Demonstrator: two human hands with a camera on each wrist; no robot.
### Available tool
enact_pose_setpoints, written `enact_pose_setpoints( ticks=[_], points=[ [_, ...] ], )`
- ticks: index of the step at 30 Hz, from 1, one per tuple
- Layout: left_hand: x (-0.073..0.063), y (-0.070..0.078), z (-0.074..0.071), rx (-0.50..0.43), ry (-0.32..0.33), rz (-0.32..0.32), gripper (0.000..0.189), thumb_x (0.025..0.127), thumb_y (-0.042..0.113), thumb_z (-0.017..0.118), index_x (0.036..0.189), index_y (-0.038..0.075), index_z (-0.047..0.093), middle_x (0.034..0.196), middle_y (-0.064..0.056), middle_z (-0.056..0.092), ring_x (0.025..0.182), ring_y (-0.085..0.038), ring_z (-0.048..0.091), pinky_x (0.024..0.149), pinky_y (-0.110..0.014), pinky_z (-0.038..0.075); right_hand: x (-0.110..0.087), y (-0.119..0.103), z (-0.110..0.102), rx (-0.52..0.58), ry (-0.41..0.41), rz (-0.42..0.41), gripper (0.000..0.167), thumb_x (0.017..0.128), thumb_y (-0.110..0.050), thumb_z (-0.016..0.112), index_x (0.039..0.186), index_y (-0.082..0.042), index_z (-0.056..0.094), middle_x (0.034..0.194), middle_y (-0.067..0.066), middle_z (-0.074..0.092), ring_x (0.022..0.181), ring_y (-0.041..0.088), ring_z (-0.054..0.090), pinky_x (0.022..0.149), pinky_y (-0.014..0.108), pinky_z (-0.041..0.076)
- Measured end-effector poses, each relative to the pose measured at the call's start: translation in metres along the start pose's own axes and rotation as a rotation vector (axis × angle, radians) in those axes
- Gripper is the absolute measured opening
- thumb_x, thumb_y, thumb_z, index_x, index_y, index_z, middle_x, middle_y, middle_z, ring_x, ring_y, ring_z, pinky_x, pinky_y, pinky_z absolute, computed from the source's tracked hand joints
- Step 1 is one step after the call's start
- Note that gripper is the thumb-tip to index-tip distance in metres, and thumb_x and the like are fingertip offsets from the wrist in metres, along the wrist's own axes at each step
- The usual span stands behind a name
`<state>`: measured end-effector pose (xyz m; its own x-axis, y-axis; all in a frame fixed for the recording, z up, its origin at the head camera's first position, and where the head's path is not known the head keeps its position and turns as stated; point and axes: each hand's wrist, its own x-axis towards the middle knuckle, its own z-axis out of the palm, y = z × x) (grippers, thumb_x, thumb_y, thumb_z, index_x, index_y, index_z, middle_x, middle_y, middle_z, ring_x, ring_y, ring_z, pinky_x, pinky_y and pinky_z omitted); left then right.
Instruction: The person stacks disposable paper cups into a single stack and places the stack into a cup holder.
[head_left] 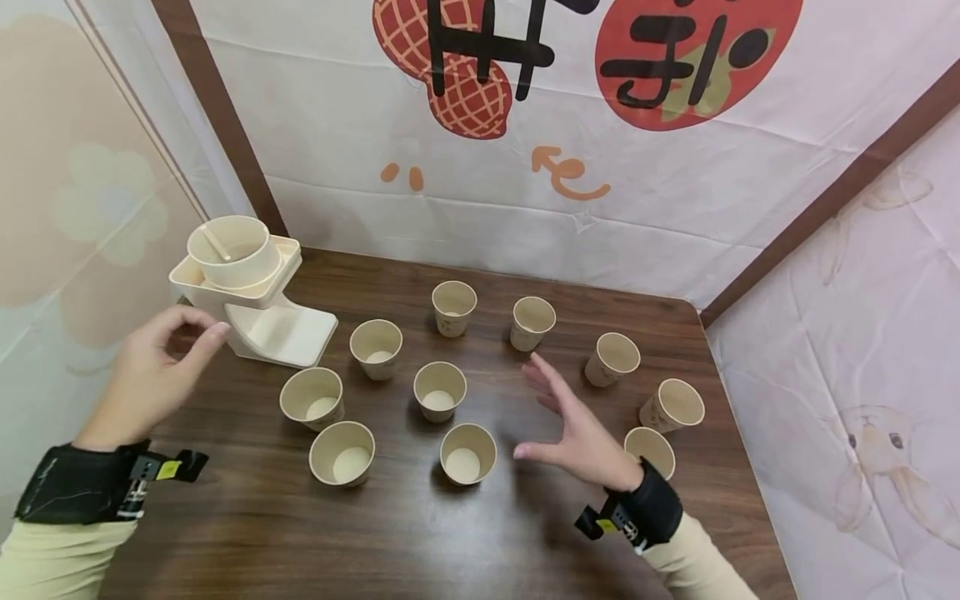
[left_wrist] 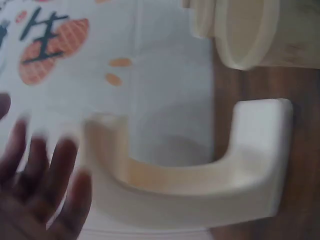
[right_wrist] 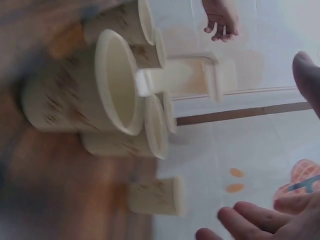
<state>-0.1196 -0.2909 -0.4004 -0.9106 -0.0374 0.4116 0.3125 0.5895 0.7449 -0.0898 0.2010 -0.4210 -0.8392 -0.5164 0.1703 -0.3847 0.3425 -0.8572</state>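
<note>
My left hand [head_left: 150,375] is raised at the left, thumb near the forefinger with nothing held. Just beyond it stands a cream-coloured stand [head_left: 307,333] with a C-shaped side. On its top tray sits a round white bowl [head_left: 258,262] with a stick-like handle inside. In the left wrist view, loosely bent fingers [left_wrist: 60,165] overlap the stand's blurred side. My right hand [head_left: 581,437] hovers over the table, fingers and thumb spread, empty. Nearest its thumb is a beige paper cup [head_left: 468,440]; another paper cup [head_left: 528,340] stands beyond its fingertips.
Several more upright paper cups stand about the brown wooden table [head_left: 405,542]: a cluster left of the right hand, including one cup [head_left: 341,442], and a row at the right, including one cup [head_left: 611,371]. A white printed cloth wall [head_left: 487,217] rises behind the table.
</note>
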Motion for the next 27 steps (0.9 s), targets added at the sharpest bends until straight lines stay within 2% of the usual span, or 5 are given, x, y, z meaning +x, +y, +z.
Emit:
enact_pose_setpoints(
  ticks=[5, 9, 13, 21, 27],
  points=[
    [-0.006, -0.033, 0.006, 0.023, 0.125, -0.302, 0.034, 0.094, 0.022, 0.072, 0.114, 0.01, 0.048, 0.105, 0.002, 0.05, 0.084, 0.001, 0.053, 0.068, -0.004, 0.042, -0.012, 0.023, 0.03, 0.095, 0.026, 0.01, 0.115, 0.079, -0.011, 0.088, 0.163, -0.005, 0.01, 0.159, 0.025, 0.033, 0.145, 0.044, 0.034, 0.115, 0.054, 0.035],
    [-0.002, -0.068, 0.016, -0.009, 0.058, -0.423, 0.086, 0.095, 0.029, 0.07, 0.156, 0.001, 0.017, 0.15, -0.025, 0.028, 0.134, -0.034, 0.043, 0.106, -0.029, 0.045, -0.018, 0.039, 0.053, 0.142, 0.03, 0.041, 0.117, 0.078, -0.009, 0.088, 0.162, -0.003, 0.007, 0.159, 0.027, 0.031, 0.143, 0.048, 0.034, 0.113, 0.059, 0.034],
    [0.003, -0.099, 0.027, -0.088, -0.037, -0.381, 0.103, 0.096, 0.025, 0.069, 0.162, 0.008, -0.008, 0.166, -0.026, -0.003, 0.152, -0.045, 0.007, 0.121, -0.061, 0.015, -0.021, 0.05, 0.072, 0.159, 0.009, 0.076, 0.116, 0.077, -0.004, 0.089, 0.16, 0.003, 0.008, 0.156, 0.032, 0.032, 0.141, 0.051, 0.034, 0.111, 0.063, 0.035],
    [0.019, -0.123, 0.049, -0.188, 0.019, -0.317, 0.087, 0.093, 0.009, 0.072, 0.162, 0.017, 0.019, 0.165, -0.014, 0.024, 0.151, -0.012, 0.022, 0.117, -0.014, 0.02, -0.02, 0.062, 0.094, 0.128, 0.002, 0.074, 0.108, 0.076, -0.001, 0.089, 0.156, 0.01, 0.016, 0.15, 0.031, 0.043, 0.139, 0.044, 0.042, 0.111, 0.057, 0.04],
    [0.025, -0.126, 0.051, -0.098, 0.043, -0.359, 0.079, 0.094, 0.017, 0.073, 0.159, 0.015, 0.029, 0.154, -0.018, 0.039, 0.139, -0.01, 0.039, 0.108, -0.012, 0.034, -0.019, 0.063, 0.098, 0.078, -0.018, 0.109, 0.099, 0.081, -0.012, 0.088, 0.156, 0.006, 0.026, 0.153, 0.02, 0.045, 0.138, 0.034, 0.045, 0.112, 0.047, 0.042]
  ],
)
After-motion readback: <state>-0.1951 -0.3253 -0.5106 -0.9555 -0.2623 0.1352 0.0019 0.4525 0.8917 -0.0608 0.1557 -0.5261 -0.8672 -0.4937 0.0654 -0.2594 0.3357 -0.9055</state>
